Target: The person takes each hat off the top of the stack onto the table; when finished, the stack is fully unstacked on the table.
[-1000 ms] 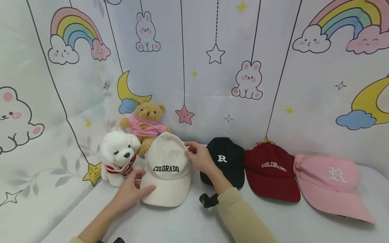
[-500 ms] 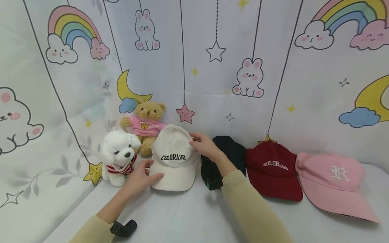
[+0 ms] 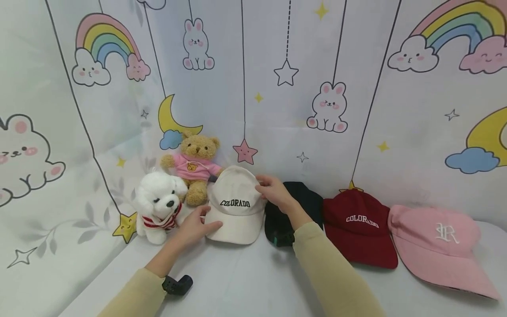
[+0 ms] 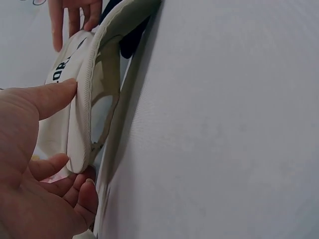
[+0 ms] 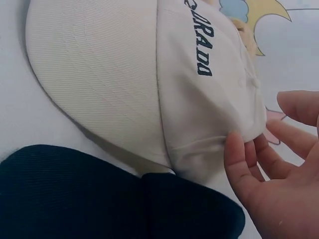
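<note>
A cream baseball cap lettered COLORADO stands with its brim toward me, between a tan teddy bear and a black cap. My left hand pinches the brim's left side; in the left wrist view the thumb lies on top of the brim, with fingers at its edge and underneath. At the crown's upper right, my right hand pinches the fabric. The right wrist view shows one digit in front of the crown and others reaching behind. The black cap is partly covered by the right arm.
A white plush dog in a striped scarf sits left of the cream cap. Right of the black cap are a dark red cap and a pink cap. A printed backdrop rises behind the white surface.
The cream cap has moved back and to the right, toward the black cap, with both hands holding it. The other caps and plush toys stay in place.
</note>
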Motion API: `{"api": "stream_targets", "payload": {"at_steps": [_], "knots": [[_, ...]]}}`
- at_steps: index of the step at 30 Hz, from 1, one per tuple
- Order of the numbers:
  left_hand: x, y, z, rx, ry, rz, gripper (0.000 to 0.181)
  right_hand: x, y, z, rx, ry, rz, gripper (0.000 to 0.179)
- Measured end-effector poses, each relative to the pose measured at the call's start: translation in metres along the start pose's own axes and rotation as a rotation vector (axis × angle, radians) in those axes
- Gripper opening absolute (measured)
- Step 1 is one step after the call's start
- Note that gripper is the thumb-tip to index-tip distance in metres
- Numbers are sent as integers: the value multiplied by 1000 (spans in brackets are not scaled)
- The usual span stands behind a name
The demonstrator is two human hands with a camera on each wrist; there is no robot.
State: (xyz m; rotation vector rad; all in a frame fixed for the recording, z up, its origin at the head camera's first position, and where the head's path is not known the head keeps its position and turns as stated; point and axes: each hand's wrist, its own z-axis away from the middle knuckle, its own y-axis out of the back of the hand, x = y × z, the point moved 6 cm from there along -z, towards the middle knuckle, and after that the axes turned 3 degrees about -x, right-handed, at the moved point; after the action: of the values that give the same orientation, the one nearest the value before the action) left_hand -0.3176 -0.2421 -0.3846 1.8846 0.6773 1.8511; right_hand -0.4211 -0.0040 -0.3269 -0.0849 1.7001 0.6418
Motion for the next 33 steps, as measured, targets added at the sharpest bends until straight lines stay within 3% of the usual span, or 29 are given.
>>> {"api": "stream_targets", "payload": {"at_steps": [9, 27, 33], "knots": [[3, -5, -1, -11, -16, 1, 76, 12, -2, 1, 23, -6, -29, 48], [-3, -4, -1, -27, -1, -3, 75, 16, -8, 9, 7, -48, 93, 51], [-5, -4, 1, -3, 10, -33, 74, 15, -9, 11, -4, -39, 119, 51]]}}
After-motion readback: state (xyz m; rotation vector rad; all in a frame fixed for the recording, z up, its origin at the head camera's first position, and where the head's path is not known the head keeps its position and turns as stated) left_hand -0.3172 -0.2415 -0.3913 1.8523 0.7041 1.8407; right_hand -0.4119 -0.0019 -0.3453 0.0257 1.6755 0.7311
